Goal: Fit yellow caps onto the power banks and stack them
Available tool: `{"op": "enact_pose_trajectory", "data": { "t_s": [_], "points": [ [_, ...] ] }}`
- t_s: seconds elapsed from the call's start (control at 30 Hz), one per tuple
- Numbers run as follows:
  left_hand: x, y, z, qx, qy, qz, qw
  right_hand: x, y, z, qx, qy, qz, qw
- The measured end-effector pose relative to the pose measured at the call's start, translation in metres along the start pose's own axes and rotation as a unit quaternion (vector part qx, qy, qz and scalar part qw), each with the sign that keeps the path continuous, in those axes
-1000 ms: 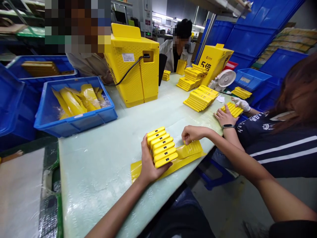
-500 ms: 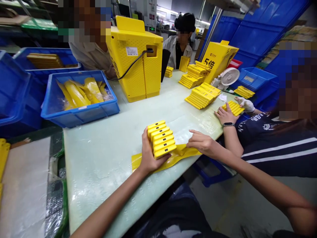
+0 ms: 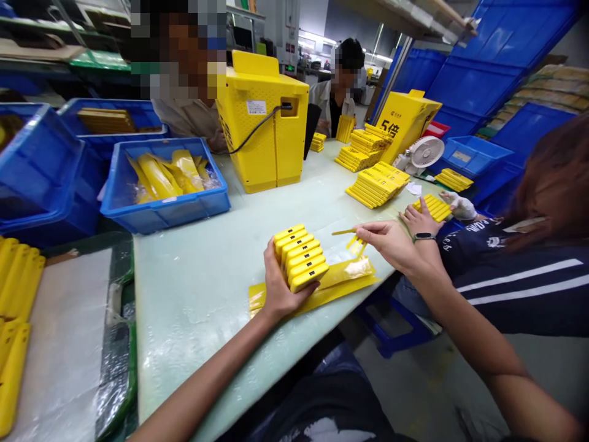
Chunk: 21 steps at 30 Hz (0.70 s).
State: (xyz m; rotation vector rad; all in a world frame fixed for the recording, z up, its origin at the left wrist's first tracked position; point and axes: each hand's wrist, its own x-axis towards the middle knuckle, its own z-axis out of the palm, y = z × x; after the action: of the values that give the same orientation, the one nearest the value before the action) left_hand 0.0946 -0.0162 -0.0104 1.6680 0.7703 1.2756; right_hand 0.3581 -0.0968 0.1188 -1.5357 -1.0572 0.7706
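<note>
My left hand is wrapped round a row of several yellow power banks, their ends with small black ports facing up. Under that hand, flat on the table, lies a strip of shiny yellow plastic film. To the right, my right hand is closed in a pinch on thin yellow strips; one sticks out to the left and others dangle over the film. The fingers of my left hand behind the power banks are partly hidden.
A blue bin of yellow film pieces stands at the left, beside a large yellow cabinet. Stacked yellow power banks and a white fan are at the back right. A co-worker's hands hold power banks at the right.
My right hand has come up off the film, with thin yellow strips now showing in its fingers. The film lies flatter. My left hand keeps its grip on the power banks.
</note>
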Motion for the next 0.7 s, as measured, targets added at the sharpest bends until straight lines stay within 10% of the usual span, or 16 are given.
{"op": "enact_pose_trajectory", "data": {
  "t_s": [0.13, 0.33, 0.7],
  "points": [
    [-0.005, -0.009, -0.001, 0.032, -0.004, 0.064, 0.997, 0.017, -0.022, 0.032, 0.079, -0.053, 0.073, 0.993],
    [-0.008, -0.011, -0.004, 0.045, -0.034, 0.081, 0.995, 0.034, -0.058, 0.086, -0.040, -0.056, 0.003, 0.998],
    [-0.009, -0.011, -0.001, 0.031, -0.043, 0.073, 0.996, 0.032, -0.079, 0.105, -0.202, -0.077, -0.041, 0.975]
  ]
}}
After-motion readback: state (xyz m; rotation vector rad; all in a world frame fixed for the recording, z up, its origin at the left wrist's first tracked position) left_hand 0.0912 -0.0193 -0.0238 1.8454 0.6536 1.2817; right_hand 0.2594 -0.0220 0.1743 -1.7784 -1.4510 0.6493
